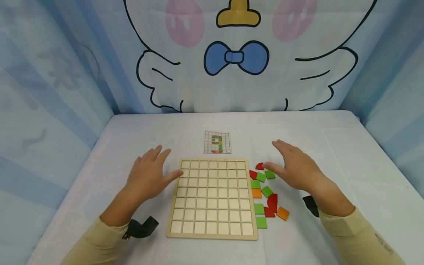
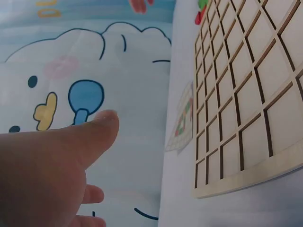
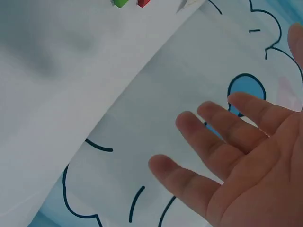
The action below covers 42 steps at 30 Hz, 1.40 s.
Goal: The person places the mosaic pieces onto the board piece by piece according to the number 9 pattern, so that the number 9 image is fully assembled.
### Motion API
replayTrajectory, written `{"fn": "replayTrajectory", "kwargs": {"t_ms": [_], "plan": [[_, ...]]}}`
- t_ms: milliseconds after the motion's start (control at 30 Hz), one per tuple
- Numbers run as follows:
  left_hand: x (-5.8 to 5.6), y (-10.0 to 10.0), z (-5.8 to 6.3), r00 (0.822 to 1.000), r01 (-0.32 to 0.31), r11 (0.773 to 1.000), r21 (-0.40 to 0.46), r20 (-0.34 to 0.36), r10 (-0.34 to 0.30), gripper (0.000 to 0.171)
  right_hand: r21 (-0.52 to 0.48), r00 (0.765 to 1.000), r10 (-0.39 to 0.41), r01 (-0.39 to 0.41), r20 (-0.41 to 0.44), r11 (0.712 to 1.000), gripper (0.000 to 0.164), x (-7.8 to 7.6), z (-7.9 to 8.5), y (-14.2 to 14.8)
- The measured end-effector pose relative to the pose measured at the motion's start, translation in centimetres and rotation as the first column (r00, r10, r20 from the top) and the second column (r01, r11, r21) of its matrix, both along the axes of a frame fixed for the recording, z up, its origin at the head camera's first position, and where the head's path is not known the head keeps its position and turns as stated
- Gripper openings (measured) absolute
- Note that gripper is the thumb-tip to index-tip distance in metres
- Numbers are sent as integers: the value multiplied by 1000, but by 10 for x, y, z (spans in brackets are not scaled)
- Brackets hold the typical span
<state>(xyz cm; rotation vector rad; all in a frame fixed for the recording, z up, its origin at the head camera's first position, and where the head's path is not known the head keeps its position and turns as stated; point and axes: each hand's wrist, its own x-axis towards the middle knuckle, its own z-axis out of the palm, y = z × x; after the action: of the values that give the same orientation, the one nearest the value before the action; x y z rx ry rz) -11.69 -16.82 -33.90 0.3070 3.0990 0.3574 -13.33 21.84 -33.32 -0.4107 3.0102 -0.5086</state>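
The left hand point(image 1: 147, 177) and right hand point(image 1: 298, 168) hang empty, fingers extended, either side of the unfilled board point(image 1: 212, 237); pieces point(image 1: 266, 191) lie by its right edge. It looks like the start; next probably calls for a fingertip pinch.

Wooden grid board point(image 1: 213, 202): pale, lying flat. Loose flat pieces lie scattered along its right side: green squares point(image 1: 261, 222), orange squares point(image 1: 283, 213), curved-edged red pieces point(image 1: 272, 202). Gridded pattern card point(image 1: 216, 143), bearing a red, green and orange figure, lies just beyond the board's far edge.
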Motion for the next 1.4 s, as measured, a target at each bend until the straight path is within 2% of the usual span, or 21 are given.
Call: {"fn": "replayTrajectory", "kwargs": {"t_ms": [167, 267, 433, 600, 767, 1100, 1400], "plan": [[1, -1, -4, 997, 73, 996, 43, -35, -71, 70, -60, 999, 13, -10, 40, 998, 74, -6, -2, 0], [0, -2, -8, 992, 126, 987, 99, -14, -125, 66, -72, 999, 21, -19, 30, 997, 69, -10, -4, -1], [-3, -5, -15, 979, 181, 957, 226, 51, -197, 61, -71, 999, 26, -24, 19, 997, 58, -17, -9, -1], [-7, -10, -23, 967, 229, 926, 301, 37, -251, 54, -76, 999, 21, -18, 35, 997, 53, -25, -18, 1], [-10, -13, -33, 961, 235, 908, 348, 58, -271, 51, -66, 998, 23, -19, 62, 998, 49, -30, -25, 0], [-10, -12, -46, 951, 175, 916, 361, 179, -252, 44, -39, 992, 32, -27, 124, 999, 46, -35, -34, -7], [-10, -14, -55, 925, 236, 902, 362, 201, -323, 42, -21, 987, 85, -83, 134, 996, 38, -35, -37, -12]]}}
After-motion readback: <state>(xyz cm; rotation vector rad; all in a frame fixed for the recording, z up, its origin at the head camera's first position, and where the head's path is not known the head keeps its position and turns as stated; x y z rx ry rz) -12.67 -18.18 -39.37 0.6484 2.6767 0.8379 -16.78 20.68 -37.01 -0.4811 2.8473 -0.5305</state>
